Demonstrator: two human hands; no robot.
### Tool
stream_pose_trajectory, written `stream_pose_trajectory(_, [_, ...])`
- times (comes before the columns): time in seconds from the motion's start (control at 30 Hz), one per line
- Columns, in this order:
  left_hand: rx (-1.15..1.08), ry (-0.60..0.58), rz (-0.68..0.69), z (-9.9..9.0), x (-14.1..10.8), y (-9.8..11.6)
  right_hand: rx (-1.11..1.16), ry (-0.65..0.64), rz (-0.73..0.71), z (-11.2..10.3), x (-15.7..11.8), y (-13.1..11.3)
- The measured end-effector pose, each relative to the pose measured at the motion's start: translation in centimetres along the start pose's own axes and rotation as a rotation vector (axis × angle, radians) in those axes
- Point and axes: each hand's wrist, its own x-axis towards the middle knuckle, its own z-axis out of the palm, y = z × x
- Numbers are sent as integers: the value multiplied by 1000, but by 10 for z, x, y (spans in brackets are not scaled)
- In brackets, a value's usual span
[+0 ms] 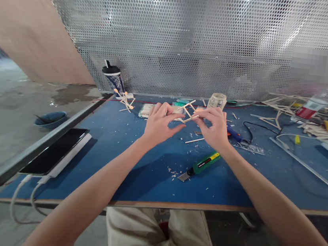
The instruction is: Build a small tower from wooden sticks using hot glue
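Observation:
A small frame of thin wooden sticks (189, 113) is held up between my two hands over the blue table. My left hand (160, 123) has its thumb and forefinger around the frame's left end, the other fingers curled. On the opposite side, my right hand (214, 126) pinches the right end between thumb and fingertips, which partly hide the joint there. Below my hands lies a green utility knife (205, 163), its blade out, beside wood shavings (172, 174). A loose stick (194, 140) rests on the table just under the frame.
At back left stand a tumbler (114, 77) and another stick structure (126, 101). A glass jar (217, 101) is behind my right hand, near a blue glue gun (234, 135). A plastic bottle (319, 101) and piled sticks (315, 130) occupy the right. A phone (55, 152) with cables lies left.

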Motion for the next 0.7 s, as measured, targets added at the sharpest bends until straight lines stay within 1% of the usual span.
stream_pose_trajectory(0.2, [12,-8,10,1,-1,0,2,8,-12,-1,0,0])
stream_pose_trajectory(0.33, [15,-8,26,3,-2,-2,-24,-10,-8,-1,0,-1])
stream_pose_trajectory(0.47, [19,-6,35,3,-2,-3,-57,-13,-34,-1,0,-1])
stream_pose_trajectory(0.7, [27,-9,52,3,-2,-3,-28,7,-70,1,-1,1])
